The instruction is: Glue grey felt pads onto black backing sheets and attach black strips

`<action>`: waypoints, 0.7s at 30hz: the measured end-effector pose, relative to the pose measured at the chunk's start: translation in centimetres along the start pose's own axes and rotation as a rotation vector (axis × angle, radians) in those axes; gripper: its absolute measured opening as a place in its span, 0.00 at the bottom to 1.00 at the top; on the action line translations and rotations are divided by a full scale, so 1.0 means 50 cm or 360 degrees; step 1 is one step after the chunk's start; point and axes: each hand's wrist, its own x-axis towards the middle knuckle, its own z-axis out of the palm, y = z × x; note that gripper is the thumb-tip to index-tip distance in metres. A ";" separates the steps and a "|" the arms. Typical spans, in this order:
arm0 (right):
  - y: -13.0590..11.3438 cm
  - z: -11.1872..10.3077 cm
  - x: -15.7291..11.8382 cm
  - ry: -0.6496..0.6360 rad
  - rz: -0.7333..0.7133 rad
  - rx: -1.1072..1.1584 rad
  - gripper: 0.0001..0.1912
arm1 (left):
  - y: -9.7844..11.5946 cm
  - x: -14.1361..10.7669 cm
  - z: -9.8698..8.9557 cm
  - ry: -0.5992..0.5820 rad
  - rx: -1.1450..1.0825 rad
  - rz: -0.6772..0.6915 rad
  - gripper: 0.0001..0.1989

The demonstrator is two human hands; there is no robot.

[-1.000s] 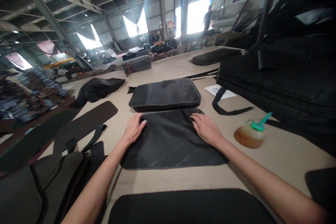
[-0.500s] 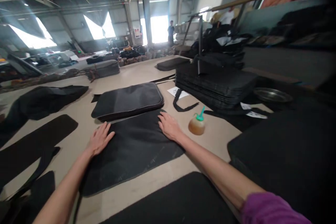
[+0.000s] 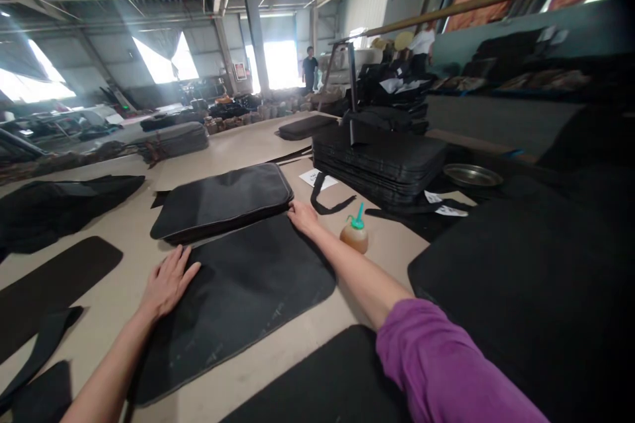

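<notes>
A black fabric panel (image 3: 243,291) with rounded corners lies flat on the table in front of me. Over its far left edge rests my left hand (image 3: 167,281), fingers stretched out and flat. My right hand (image 3: 302,217) is at the panel's far right corner, its fingers bent and drawn together on the edge; the fingertips are partly hidden. Just beyond the panel sits a low stack of similar black panels (image 3: 223,195), close to my right fingertips. An oil bottle (image 3: 354,236) with a green spout stands right of my right forearm.
A taller stack of black panels (image 3: 380,162) stands at the right behind a black strap (image 3: 317,195). A metal dish (image 3: 472,176) is beyond. More black pieces (image 3: 59,284) lie left, another panel (image 3: 327,383) nearer me. A person (image 3: 309,71) stands far back.
My right hand has moved from lying spread on the panel to its far right corner, fingers now bent. My left hand stays on the left edge. The view has shifted slightly right.
</notes>
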 end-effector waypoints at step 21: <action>0.007 -0.025 0.024 -0.0225 -0.0016 -0.0050 0.17 | -0.002 0.000 0.002 -0.0012 0.0006 0.0019 0.36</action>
